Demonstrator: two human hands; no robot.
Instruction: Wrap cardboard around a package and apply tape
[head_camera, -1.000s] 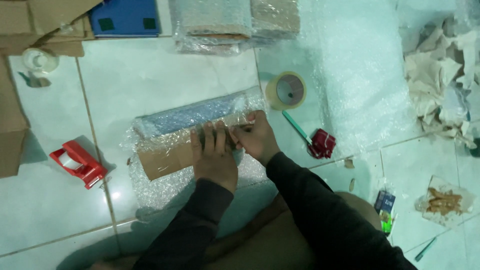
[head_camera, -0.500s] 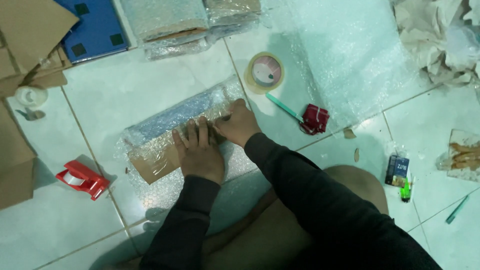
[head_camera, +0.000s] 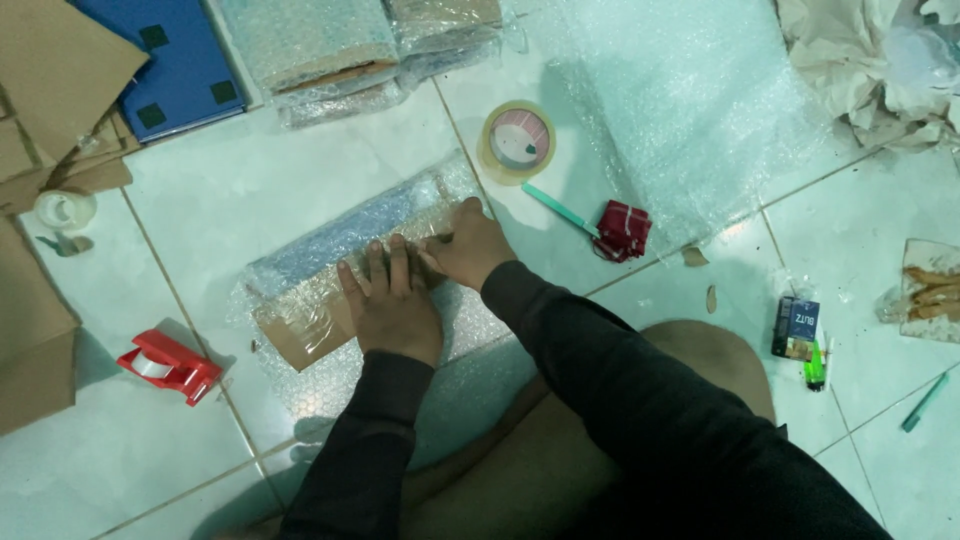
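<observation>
A flat package (head_camera: 320, 275) of brown cardboard and a blue cover lies on the tiled floor, wrapped in clear bubble wrap (head_camera: 300, 380). My left hand (head_camera: 392, 305) rests flat on its middle, fingers spread and pressing down. My right hand (head_camera: 468, 243) presses on the package's right end, fingertips touching the left hand's. Both arms wear dark sleeves. A roll of clear packing tape (head_camera: 517, 141) lies just beyond the right hand.
A red tape dispenser (head_camera: 168, 366) sits at the left. A green-handled cutter (head_camera: 560, 210) and small red item (head_camera: 622, 229) lie right of the package. Wrapped parcels (head_camera: 320, 50), a blue book (head_camera: 175, 60), cardboard (head_camera: 50, 90), a bubble wrap sheet (head_camera: 690, 110) and crumpled paper (head_camera: 860, 60) surround.
The view has shifted, so everything sits lower and further right in frame. Both hands stay pressed on the package, the left hand now flatter with fingers spread.
</observation>
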